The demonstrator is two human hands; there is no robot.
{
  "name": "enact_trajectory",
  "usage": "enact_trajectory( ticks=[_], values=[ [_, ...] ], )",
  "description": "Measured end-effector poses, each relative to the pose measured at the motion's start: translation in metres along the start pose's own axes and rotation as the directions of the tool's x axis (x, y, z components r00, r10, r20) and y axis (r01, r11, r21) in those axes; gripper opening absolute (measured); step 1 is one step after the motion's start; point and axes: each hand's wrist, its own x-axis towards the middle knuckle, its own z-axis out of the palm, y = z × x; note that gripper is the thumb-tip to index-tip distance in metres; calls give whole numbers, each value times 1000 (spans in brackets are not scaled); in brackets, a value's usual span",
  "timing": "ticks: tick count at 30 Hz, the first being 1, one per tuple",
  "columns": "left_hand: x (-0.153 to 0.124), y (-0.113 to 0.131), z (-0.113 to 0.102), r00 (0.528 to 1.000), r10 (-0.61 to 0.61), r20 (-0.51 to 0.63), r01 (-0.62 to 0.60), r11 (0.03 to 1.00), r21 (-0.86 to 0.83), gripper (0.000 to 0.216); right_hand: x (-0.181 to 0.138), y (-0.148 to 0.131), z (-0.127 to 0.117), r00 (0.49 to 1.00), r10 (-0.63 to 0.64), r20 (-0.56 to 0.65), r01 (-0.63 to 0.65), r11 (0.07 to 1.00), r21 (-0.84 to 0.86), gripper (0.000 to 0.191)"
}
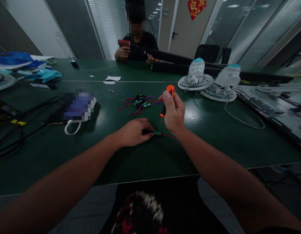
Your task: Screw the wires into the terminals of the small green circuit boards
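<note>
On the green tabletop my left hand (137,132) is closed round the dark end of a small green circuit board (157,133), which lies near the front of the table. A red wire runs from the board's right end. My right hand (174,112) grips the handle of an orange and black screwdriver (170,89) that stands nearly upright. Its thin shaft points down, and the tip is at or just above the board; contact cannot be made out. Just behind my hands lies a small heap of similar boards (142,103) with red and blue wires.
White fans (196,81) with a cable stand at the right back. A white-edged device (78,107) with a strap lies left, near black cables (11,143). Across the table (111,169), a person holds a red power drill (124,43) beside long black bars (170,66).
</note>
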Motion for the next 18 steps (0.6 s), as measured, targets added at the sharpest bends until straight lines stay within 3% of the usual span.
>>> enact_trajectory(
  ticks=[8, 14, 18],
  values=[
    [-1, -2, -1, 997, -74, -20, 74, 997, -6, 22, 6, -3, -1, 996, 17, -91, -10, 997, 81, 30],
    [-1, -4, -2, 989, -120, -84, 122, 992, 16, 20, 22, -2, -14, 999, 17, -34, -20, 996, -84, 34],
    [0, -4, -4, 968, -217, -125, 216, 976, -24, 21, 30, -1, -20, 988, 143, -61, -150, 981, -121, 37]
  ],
)
